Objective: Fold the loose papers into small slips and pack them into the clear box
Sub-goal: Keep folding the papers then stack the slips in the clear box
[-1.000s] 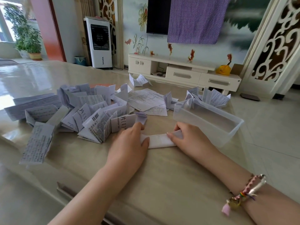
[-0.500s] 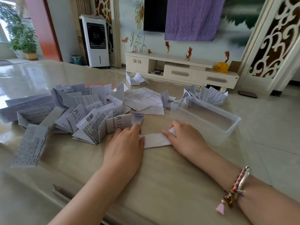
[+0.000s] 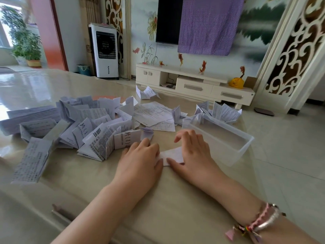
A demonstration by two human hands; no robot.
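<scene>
Both the left hand (image 3: 140,158) and right hand (image 3: 192,149) press flat, unclenched, on one half-folded slip (image 3: 171,154) on the bench (image 3: 158,199), the clear box (image 3: 219,138) beside them apparently empty, many loose papers (image 3: 84,131) unpacked.

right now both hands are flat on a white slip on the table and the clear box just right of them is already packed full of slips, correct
Not quite. The head view shows the clear box holding no slips; folded papers only lie behind it. The rest holds: the left hand and right hand press the white slip on the table.
</scene>
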